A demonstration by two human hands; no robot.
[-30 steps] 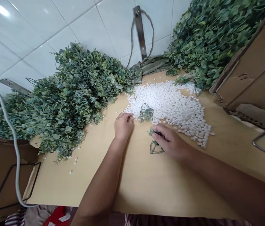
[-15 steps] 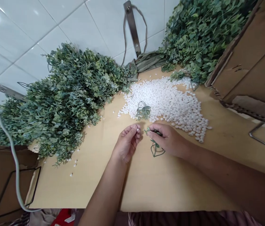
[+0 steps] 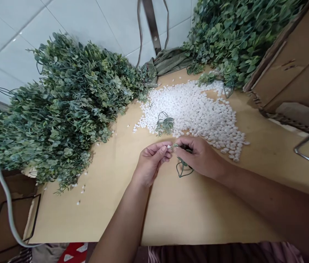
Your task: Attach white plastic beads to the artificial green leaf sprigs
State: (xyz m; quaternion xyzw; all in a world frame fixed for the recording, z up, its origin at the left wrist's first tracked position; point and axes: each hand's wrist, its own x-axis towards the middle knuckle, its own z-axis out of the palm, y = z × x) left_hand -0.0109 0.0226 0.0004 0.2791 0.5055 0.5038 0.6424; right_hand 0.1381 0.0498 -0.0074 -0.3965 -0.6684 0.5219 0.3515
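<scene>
Between thumb and forefinger, my left hand [image 3: 152,160] pinches a tiny white piece [image 3: 169,147], like those in the pile. My right hand [image 3: 198,151] is closed around an artificial leaf sprig [image 3: 182,167], whose dark green looped stem hangs below the fingers. The sprig's leafy tip points left and meets the white piece, or nearly so; I cannot tell whether they are joined. Just beyond the hands, another small sprig [image 3: 165,125] lies at the near edge of the heap of small white pieces [image 3: 192,109].
A large mound of artificial greenery [image 3: 74,106] covers the left side. More greenery [image 3: 233,40] stands at the back right beside a cardboard box [image 3: 294,69]. A pale cable [image 3: 6,190] crosses the left edge. Loose white bits lie on the tan tabletop [image 3: 110,204].
My hands have come together, bringing the white piece in my left hand up to the tip of the sprig in my right. The camera view has shifted slightly.
</scene>
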